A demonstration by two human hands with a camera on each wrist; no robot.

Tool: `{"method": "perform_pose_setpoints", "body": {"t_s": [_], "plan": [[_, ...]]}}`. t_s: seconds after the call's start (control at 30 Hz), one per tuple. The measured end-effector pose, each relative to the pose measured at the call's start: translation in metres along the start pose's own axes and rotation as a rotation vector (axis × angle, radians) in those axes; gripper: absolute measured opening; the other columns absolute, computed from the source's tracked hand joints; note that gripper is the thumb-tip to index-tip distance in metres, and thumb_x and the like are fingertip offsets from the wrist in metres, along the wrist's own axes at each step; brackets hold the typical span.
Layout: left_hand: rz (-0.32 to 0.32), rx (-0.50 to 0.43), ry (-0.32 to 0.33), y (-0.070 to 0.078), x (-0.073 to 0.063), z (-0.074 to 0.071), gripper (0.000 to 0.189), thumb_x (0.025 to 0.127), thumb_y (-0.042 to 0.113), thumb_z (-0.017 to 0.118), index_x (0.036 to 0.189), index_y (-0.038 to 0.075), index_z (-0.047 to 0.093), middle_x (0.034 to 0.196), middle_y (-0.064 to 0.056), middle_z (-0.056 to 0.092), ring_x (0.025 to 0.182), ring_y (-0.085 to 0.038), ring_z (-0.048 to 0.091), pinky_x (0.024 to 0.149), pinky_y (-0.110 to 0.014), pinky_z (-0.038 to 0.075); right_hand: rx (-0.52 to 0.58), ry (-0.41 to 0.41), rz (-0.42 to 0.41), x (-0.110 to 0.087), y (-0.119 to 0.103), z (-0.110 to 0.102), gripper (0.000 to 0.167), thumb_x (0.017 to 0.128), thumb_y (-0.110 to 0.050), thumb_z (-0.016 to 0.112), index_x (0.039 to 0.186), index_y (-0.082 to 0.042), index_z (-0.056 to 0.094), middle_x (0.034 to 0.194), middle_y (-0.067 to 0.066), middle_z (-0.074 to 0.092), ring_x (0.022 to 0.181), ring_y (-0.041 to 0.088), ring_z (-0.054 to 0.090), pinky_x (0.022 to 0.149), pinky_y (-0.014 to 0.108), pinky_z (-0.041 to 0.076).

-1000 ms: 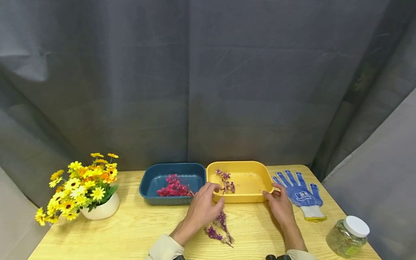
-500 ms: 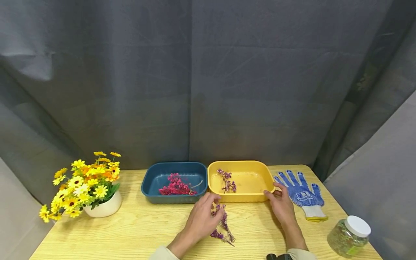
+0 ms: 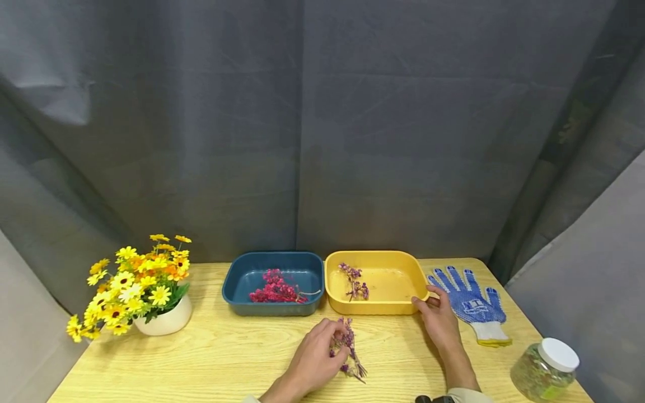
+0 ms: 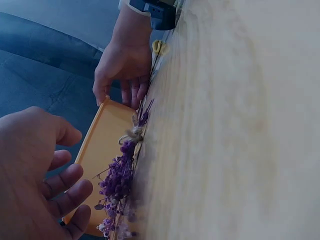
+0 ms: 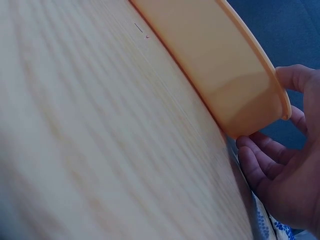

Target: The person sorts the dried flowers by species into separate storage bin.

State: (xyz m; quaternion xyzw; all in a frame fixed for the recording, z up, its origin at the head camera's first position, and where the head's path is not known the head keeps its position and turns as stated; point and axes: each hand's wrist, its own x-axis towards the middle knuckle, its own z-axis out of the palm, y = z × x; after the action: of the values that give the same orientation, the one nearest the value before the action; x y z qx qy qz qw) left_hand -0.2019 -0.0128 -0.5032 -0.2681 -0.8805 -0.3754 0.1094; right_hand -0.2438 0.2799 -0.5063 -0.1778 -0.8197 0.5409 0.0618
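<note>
My left hand [image 3: 318, 354] is over the purple dried flowers [image 3: 348, 341], which lie on the table in front of the yellow tray [image 3: 373, 308]. In the left wrist view its fingers [image 4: 65, 181] are loosely bent and apart from the purple flowers [image 4: 117, 177], whose stems are tied with twine [image 4: 132, 135]. My right hand [image 3: 441, 322] grips the front right corner of the yellow tray. In the right wrist view its thumb lies on the rim and its fingers touch the outside of the yellow tray [image 5: 240, 85]. One purple sprig [image 3: 355, 284] lies inside that tray.
Left of the yellow tray stands a dark blue tray [image 3: 272, 309] with pink dried flowers [image 3: 277, 290]. Yellow flowers in a white pot [image 3: 166, 319] are at the left. A blue dotted glove [image 3: 472, 305] and a white-lidded jar [image 3: 544, 372] are at the right.
My left hand has drawn back from the yellow tray's front left corner, leaving the purple sprig inside, and come down to the purple flowers on the table. The right hand stays at its corner.
</note>
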Motion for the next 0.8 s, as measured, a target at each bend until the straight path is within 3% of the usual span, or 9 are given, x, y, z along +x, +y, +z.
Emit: {"method": "perform_pose_setpoints", "body": {"t_s": [0.17,0.3,0.6,0.8], "plan": [[-0.006,0.001,-0.041,0.002,-0.005,-0.001,0.024,0.082,0.02,0.069,0.105,0.017,0.064,0.09,0.005,0.059,0.071,0.0,0.046,0.065,-0.014,0.039,-0.005,0.001,-0.004,0.0,0.001,0.0,0.071,0.091,-0.052,0.059,0.147,-0.02,0.03,0.135,0.015,0.049,0.116,0.026,0.053,0.078,0.019,0.043],[-0.006,0.046,-0.067,0.003,-0.008,-0.001,0.024,0.08,0.019,0.068,0.103,0.019,0.065,0.091,0.009,0.058,0.077,0.001,0.046,0.069,-0.015,0.041,-0.004,0.004,-0.003,0.001,0.001,0.0,0.071,0.091,-0.052,0.059,0.147,-0.02,0.03,0.135,0.015,0.048,0.117,0.027,0.053,0.077,0.019,0.043],[0.046,0.157,-0.055,0.008,-0.012,-0.001,0.023,0.075,0.017,0.067,0.097,0.025,0.066,0.089,0.014,0.057,0.082,0.001,0.046,0.067,-0.017,0.034,-0.006,0.001,-0.006,0.0,-0.001,0.0,0.071,0.091,-0.051,0.059,0.147,-0.019,0.029,0.136,0.016,0.048,0.119,0.027,0.052,0.08,0.021,0.042],[0.094,0.174,-0.054,0.011,-0.014,-0.002,0.019,0.073,0.014,0.067,0.087,0.027,0.068,0.071,0.018,0.051,0.072,0.006,0.044,0.066,-0.018,0.033,-0.008,-0.002,-0.003,-0.001,-0.001,0.0,0.071,0.091,-0.053,0.058,0.148,-0.02,0.029,0.136,0.015,0.048,0.117,0.026,0.051,0.079,0.021,0.042]]}}
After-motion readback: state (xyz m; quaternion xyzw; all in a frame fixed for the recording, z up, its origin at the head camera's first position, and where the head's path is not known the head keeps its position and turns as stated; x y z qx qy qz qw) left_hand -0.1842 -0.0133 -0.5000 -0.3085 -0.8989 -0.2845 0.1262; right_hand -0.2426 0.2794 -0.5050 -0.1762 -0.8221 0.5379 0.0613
